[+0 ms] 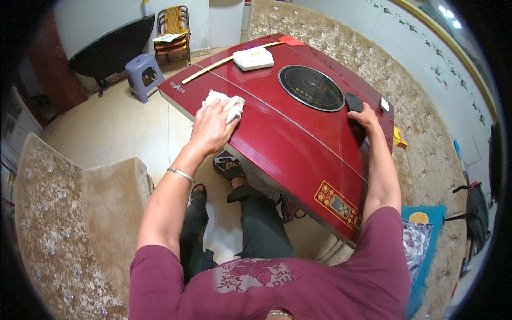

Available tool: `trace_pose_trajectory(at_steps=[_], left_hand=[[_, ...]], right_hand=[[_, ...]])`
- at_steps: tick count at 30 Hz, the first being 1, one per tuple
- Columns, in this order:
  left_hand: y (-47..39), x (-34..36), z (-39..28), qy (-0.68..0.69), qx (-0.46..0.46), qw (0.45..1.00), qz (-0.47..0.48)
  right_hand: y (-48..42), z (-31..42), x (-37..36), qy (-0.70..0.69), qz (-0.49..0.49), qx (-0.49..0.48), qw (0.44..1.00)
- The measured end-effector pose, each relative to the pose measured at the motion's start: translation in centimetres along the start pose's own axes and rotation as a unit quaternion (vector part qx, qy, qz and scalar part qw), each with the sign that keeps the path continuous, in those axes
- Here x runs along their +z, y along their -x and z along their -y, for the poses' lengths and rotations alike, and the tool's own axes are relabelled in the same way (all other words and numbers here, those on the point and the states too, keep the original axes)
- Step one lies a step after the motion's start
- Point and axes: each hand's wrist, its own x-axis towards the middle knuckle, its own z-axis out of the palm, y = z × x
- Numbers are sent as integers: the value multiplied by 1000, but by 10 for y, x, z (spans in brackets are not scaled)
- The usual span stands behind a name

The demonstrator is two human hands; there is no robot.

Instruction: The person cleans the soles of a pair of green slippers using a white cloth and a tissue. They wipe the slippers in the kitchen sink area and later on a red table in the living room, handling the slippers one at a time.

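Observation:
My left hand (214, 126) presses a crumpled white cloth (236, 105) onto the near left part of a glossy red table (260, 120). At the right side of the table, my right hand (364, 116) grips a flat black object (353, 102), whose kind I cannot tell, beside the round black cooktop (312, 88) set in the tabletop. Beyond the cloth lie a white pack (253, 60) and a long yellow stick with a red flap, which looks like a fly swatter (292, 40). A control panel (337, 205) is on the near right part of the table.
A tufted beige sofa (432, 120) curves along the far and right sides, with a yellow box (400, 138) and a teal cushion (424, 232) on it. A small white object (384, 104) lies at the table's right edge. A purple stool (144, 76) and stacked chairs (173, 36) stand far left.

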Motion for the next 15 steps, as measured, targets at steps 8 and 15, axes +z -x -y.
trace_pose_trajectory(at_steps=[8,15], left_hand=[[1,-1,-1,0,-2,1000,7],[-1,-6,-6,7,-4,1000,14]], right_hand=[[-48,54,32,-25,-64,29,997],[-80,96,39,10,-29,32,999]])
